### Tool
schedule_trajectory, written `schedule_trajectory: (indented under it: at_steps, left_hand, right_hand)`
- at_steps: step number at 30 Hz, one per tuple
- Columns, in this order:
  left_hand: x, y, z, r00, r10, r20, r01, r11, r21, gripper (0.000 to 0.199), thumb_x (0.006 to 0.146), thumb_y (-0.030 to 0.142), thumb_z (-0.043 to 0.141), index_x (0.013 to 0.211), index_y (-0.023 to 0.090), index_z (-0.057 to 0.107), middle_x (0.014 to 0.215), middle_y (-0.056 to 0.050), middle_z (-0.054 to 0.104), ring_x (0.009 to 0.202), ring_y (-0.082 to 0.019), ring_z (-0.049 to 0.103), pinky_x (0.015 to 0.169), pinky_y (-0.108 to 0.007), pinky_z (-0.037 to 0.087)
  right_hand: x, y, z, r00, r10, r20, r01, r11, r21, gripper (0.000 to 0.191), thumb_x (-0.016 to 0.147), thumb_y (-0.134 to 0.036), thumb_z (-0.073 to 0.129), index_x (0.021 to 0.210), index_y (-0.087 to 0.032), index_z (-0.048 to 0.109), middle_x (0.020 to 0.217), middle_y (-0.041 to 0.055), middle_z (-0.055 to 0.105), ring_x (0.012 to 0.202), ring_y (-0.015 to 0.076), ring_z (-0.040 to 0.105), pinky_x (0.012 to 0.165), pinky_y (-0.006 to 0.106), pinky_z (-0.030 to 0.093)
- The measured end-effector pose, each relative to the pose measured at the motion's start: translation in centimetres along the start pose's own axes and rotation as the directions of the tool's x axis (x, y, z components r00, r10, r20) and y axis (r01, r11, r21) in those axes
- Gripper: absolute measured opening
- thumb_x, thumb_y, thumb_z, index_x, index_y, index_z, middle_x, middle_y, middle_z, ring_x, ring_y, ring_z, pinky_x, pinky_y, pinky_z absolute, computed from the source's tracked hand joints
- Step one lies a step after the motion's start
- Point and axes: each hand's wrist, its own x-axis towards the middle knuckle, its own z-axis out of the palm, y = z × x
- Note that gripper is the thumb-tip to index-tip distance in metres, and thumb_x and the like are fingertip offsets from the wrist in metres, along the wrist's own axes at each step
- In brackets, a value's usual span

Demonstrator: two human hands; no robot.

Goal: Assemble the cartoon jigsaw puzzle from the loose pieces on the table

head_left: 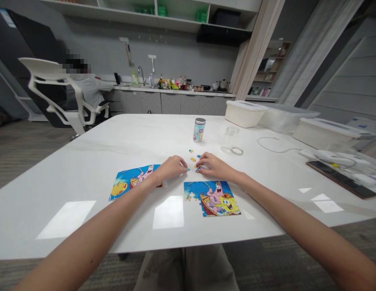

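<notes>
Blue piece in left hand, cartoon tin beyond right hand

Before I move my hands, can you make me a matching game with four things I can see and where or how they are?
1. Puzzle
2. Picture sheet
3. Can
4. Chair

A. Standing upright, with a silver lid
B. White, beyond the table
C. Has a gap at its lower left
D. Lying flat, left of the puzzle

Pairs: 1-C, 2-D, 3-A, 4-B
</notes>
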Motion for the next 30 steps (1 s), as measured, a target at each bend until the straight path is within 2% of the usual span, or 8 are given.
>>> schedule_trajectory:
  at_steps: [8,15,20,22,26,30]
  left_hand:
    - [-0.17,0.18,-0.11,1.000,-0.013,0.017,0.014,1.000,-0.020,0.023,0.069,0.021,0.058,0.089,0.015,0.068,0.068,-0.002,0.069,0.065,-0.016,0.061,0.061,-0.023,0.042]
    - [-0.05,-0.18,0.04,1.000,-0.015,0.015,0.015,0.999,-0.043,0.024,0.068,0.021,0.059,0.090,0.015,0.066,0.073,-0.003,0.069,0.064,-0.015,0.061,0.058,-0.023,0.042]
    - [0.09,-0.33,0.13,1.000,-0.009,-0.002,0.009,0.999,-0.039,0.024,0.067,0.022,0.060,0.089,0.016,0.066,0.078,-0.003,0.070,0.067,-0.016,0.061,0.059,-0.023,0.042]
    - [0.07,-0.26,0.14,1.000,-0.009,0.001,0.009,0.999,-0.035,0.022,0.068,0.022,0.060,0.089,0.015,0.066,0.076,-0.003,0.070,0.066,-0.015,0.062,0.059,-0.023,0.042]
    - [0.00,-0.10,0.13,1.000,-0.003,-0.006,0.003,1.000,-0.022,0.022,0.070,0.021,0.059,0.090,0.015,0.066,0.073,-0.003,0.070,0.066,-0.016,0.062,0.060,-0.023,0.043]
    - [-0.08,-0.04,0.11,1.000,0.008,-0.012,-0.008,1.000,-0.005,0.024,0.072,0.023,0.058,0.093,0.016,0.067,0.073,-0.003,0.069,0.068,-0.016,0.062,0.063,-0.024,0.043]
  right_hand:
    - [-0.18,0.20,-0.25,0.999,0.007,-0.039,-0.005,0.999,0.051,0.019,0.075,-0.023,0.068,0.089,-0.019,0.055,0.092,0.0048,0.054,0.086,0.0187,0.054,0.080,0.034,0.046]
    - [-0.06,0.18,0.21,0.995,-0.079,-0.068,0.080,0.996,0.023,0.005,0.082,-0.015,0.054,0.082,-0.020,0.052,0.085,0.0032,0.055,0.082,0.0175,0.053,0.076,0.031,0.043]
    - [0.02,0.22,0.08,0.987,0.043,-0.152,-0.038,0.999,0.034,0.004,0.080,-0.017,0.057,0.083,-0.019,0.058,0.080,0.0016,0.061,0.078,0.0165,0.056,0.072,0.030,0.043]
    - [0.08,0.26,-0.02,0.984,0.052,-0.171,-0.047,0.998,0.036,0.008,0.080,-0.015,0.056,0.085,-0.018,0.062,0.080,0.0022,0.062,0.077,0.0161,0.056,0.070,0.029,0.043]
    - [0.25,0.43,-0.03,0.981,0.051,-0.186,-0.040,0.997,0.062,0.021,0.079,-0.009,0.052,0.088,-0.018,0.069,0.086,0.0043,0.061,0.074,0.0139,0.056,0.070,0.028,0.044]
    - [0.34,0.58,-0.06,0.977,0.127,-0.172,-0.111,0.989,0.098,0.025,0.078,-0.010,0.052,0.095,-0.018,0.069,0.083,0.0032,0.061,0.069,0.0125,0.055,0.066,0.026,0.043]
